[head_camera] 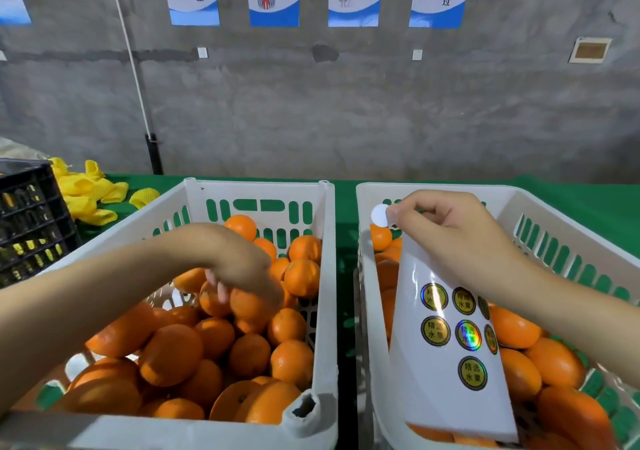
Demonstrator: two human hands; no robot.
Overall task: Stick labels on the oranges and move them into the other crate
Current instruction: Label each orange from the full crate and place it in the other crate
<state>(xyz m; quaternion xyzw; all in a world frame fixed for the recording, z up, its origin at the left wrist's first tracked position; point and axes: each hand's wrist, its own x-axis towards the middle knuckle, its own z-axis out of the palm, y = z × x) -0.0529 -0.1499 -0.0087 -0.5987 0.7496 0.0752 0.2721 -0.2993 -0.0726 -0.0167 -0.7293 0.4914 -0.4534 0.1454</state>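
Two white crates stand side by side on a green cloth. The left crate (325, 311) is piled with oranges. My left hand (239, 262) reaches down into it, fingers curled over one orange (247, 306) near the middle; the hand is blurred. The right crate (381, 188) holds several oranges (554, 363). Above it my right hand (450, 235) pinches a round label (379, 216), white back showing, between thumb and forefinger. A white label sheet (446, 363) with several gold-and-black stickers hangs from under the same hand and hides part of that crate.
A black crate (27, 217) stands at the far left. Yellow foam fruit nets (86, 193) lie on the green cloth (346, 242) behind it. A black pole (154, 153) and a grey concrete wall with posters close off the back.
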